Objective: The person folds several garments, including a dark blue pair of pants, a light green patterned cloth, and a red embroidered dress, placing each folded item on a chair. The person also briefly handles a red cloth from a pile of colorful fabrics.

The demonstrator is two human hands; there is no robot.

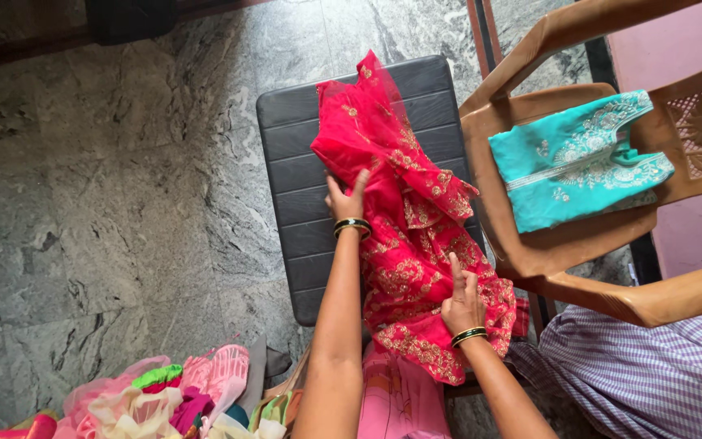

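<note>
Nearest the camera: heap of mixed clothes [164, 398] in pink, green and cream at bottom left on the grey stone floor [107, 203], and a checked lilac cloth [643, 374] bottom right. Right hand [463, 302], banded bangle at the wrist, rests on the lower part of a red embroidered dress [408, 244]; index finger stretched out flat on the fabric, other fingers curled loosely, can't tell if any cloth is pinched under them. Left hand [348, 199], same kind of bangle, sits further up at the dress's left edge, fingers spread open and pressing down flat, not gripping. Dress lies lengthwise on a dark grey slatted stool [294, 162], gold trim along the hems, net top end reaching the stool's far edge, lower hem hanging off the near edge. Just right of the stool: brown plastic chair [530, 236] with a folded turquoise garment [578, 167], white embroidery, lying on its seat.
</note>
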